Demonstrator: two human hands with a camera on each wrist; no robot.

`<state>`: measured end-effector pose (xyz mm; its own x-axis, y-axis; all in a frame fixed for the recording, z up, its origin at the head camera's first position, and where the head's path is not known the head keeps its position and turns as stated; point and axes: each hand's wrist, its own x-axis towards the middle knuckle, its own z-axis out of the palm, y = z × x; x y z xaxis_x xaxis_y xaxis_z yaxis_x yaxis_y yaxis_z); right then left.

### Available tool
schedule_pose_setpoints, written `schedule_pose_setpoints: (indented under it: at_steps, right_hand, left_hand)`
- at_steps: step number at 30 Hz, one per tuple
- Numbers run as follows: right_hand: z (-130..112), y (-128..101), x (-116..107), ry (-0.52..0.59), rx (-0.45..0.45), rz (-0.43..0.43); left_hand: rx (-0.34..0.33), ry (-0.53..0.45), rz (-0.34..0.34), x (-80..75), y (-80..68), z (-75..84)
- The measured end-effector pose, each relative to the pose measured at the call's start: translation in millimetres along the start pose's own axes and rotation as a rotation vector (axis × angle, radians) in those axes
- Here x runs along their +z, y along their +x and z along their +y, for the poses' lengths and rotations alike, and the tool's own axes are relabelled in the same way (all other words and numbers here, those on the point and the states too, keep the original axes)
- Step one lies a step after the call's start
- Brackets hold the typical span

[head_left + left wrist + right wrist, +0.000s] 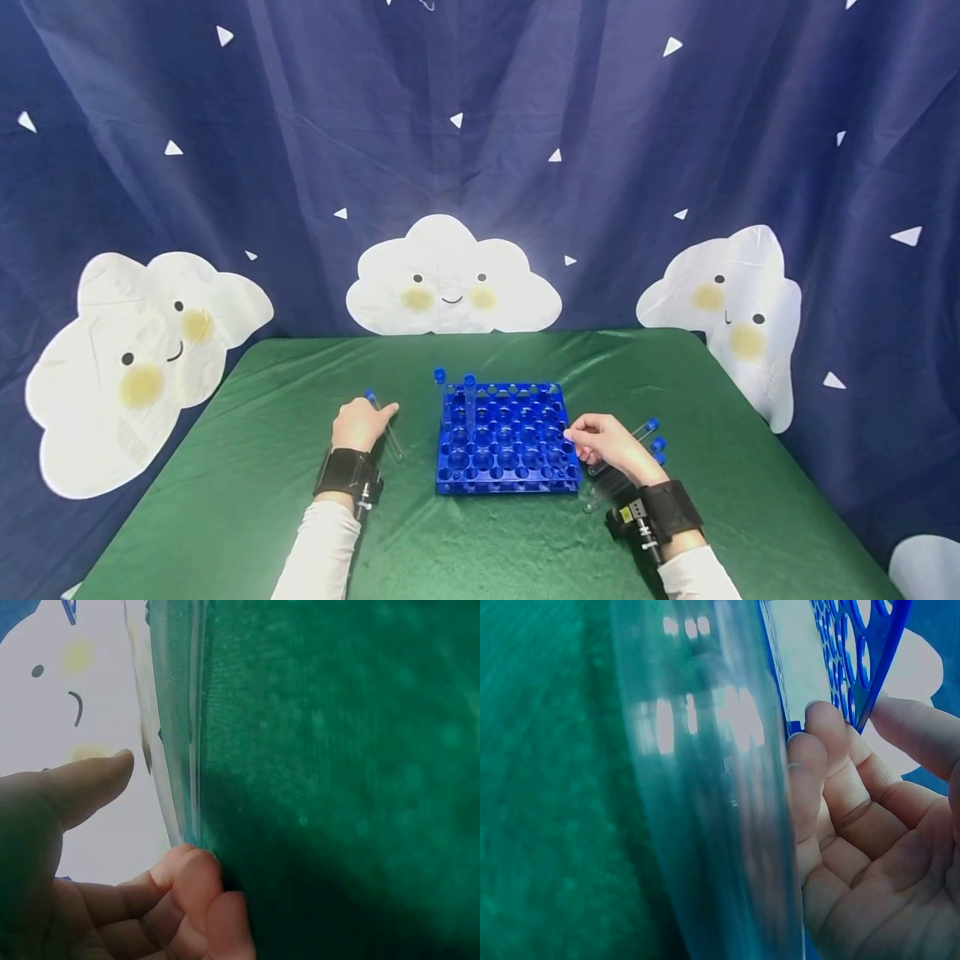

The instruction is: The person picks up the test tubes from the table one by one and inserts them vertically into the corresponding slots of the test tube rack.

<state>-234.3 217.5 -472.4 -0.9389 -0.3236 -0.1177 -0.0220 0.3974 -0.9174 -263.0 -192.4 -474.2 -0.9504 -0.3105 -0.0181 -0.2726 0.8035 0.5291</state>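
Note:
A blue test tube rack (506,481) stands mid-table, with two blue-capped test tubes (470,408) upright in its left part. My left hand (358,425) is left of the rack, over a capped test tube (395,446) that lies on the cloth. In the left wrist view its thumb is held away, while the curled fingertips (199,881) rest by the clear tube (184,712). My right hand (609,442) pinches the rack's right edge; in the right wrist view the rack's corner (881,667) sits between thumb and fingers (825,731).
Several loose blue-capped test tubes (652,444) lie right of the rack, partly hidden under my right hand and wrist. One clear tube (705,787) looms close in the right wrist view. Green cloth (495,550) covers the table, backed by a dark blue curtain (420,167).

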Motion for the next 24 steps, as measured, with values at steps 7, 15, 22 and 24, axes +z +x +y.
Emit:
schedule_pose_setpoints:
  at_steps: [7,15,22,24]
  right_hand:
    - [-0.5,-0.3,0.0,-0.003,-0.003,0.000]
    - [2.4,1.4,-0.1,0.002,-0.005,0.006]
    - [3.5,2.1,0.1,-0.014,0.004,-0.004]
    - [3.9,2.7,-0.1,-0.023,0.005,0.000]
  left_hand:
    - [0.009,0.020,-0.032,-2.8,-1.8,0.7]
    - [0.019,0.023,-0.053,-3.7,-1.1,-3.7]
    - [0.005,-0.027,-0.071,-6.0,-1.0,-6.6]
    - [0.014,-0.048,-0.061,-8.1,-2.0,-3.8]
